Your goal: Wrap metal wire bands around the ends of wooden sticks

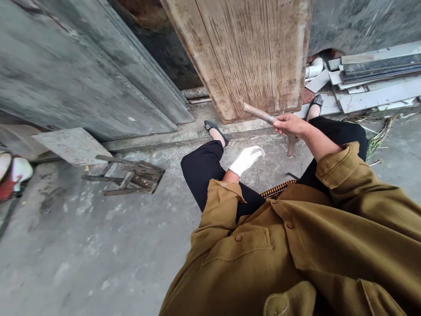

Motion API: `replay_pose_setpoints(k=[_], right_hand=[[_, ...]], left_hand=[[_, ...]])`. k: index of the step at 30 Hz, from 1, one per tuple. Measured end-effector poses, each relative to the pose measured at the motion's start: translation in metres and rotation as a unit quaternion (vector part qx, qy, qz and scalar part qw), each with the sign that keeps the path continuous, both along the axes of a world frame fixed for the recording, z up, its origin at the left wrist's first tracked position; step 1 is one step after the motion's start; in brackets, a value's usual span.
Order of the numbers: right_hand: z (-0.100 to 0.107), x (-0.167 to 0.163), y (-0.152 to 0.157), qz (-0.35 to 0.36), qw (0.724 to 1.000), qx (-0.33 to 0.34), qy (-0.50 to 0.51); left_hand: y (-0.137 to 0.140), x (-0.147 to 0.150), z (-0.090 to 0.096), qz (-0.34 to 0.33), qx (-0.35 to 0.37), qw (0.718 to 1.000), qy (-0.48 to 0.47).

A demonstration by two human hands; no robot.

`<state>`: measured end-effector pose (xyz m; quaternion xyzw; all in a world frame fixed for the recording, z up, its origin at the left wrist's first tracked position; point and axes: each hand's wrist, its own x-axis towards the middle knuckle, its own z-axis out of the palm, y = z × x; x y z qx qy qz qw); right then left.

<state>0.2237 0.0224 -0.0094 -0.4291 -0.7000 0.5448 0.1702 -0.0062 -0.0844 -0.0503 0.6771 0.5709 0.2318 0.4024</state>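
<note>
My bare right hand (291, 125) is closed around a rusty-bladed tool near the metal band on its shaft. Its pale wooden handle (256, 111) points up and to the left. Below my hand a flat brown part (292, 145) hangs down, looking like a rusty hooked blade. My left hand (246, 159) wears a white glove and hovers between my knees. Its fingers are loosely bent and stretched forward, with nothing visible in them. A yellow-and-black striped edge (276, 190), perhaps of a seat, shows between my legs.
Ahead, a worn wooden plank panel (243, 57) leans upright. A small wooden stool (131, 175) lies on its side to the left, by a flat board (70, 145). Stacked boards (378, 83) and a white pipe (315, 69) are at right. Grey panels (82, 74) stand at left.
</note>
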Motion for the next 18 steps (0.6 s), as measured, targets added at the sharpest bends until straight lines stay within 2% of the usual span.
replay_pose_setpoints(k=[1, 3, 5, 7, 10, 11, 13, 15, 16, 18], right_hand=[[-0.004, -0.001, 0.002, -0.028, 0.996, 0.036, -0.072], [-0.014, -0.004, 0.003, -0.009, 0.967, 0.108, -0.232], [-0.022, -0.008, -0.001, 0.081, 0.928, 0.146, -0.332], [-0.026, -0.013, -0.008, 0.208, 0.907, 0.096, -0.353], [-0.027, -0.017, -0.018, 0.38, 0.874, -0.096, -0.288], [-0.026, -0.018, -0.02, 0.414, 0.862, -0.15, -0.25], [-0.019, -0.016, -0.022, 0.445, 0.855, -0.206, -0.169], [-0.01, -0.011, -0.02, 0.437, 0.869, -0.211, -0.093], [-0.006, -0.008, -0.018, 0.415, 0.886, -0.202, -0.055], [0.001, -0.003, -0.013, 0.315, 0.933, -0.169, 0.043]], left_hand=[[-0.002, 0.002, 0.002, -0.009, -0.019, 1.0, -0.004], [-0.004, 0.003, 0.007, -0.024, -0.054, 0.998, -0.011], [-0.004, 0.001, 0.011, -0.028, -0.063, 0.998, -0.013], [-0.003, -0.001, 0.013, -0.022, -0.048, 0.999, -0.011], [0.0, -0.004, 0.012, -0.016, -0.029, 0.999, -0.005], [0.0, -0.005, 0.011, -0.017, -0.027, 0.999, -0.004], [0.002, -0.006, 0.008, -0.02, -0.03, 0.999, -0.008], [0.002, -0.006, 0.007, -0.01, -0.037, 0.999, -0.016], [0.002, -0.006, 0.006, 0.0, -0.041, 0.999, -0.02], [0.0, -0.006, 0.006, 0.019, -0.049, 0.998, -0.023]])
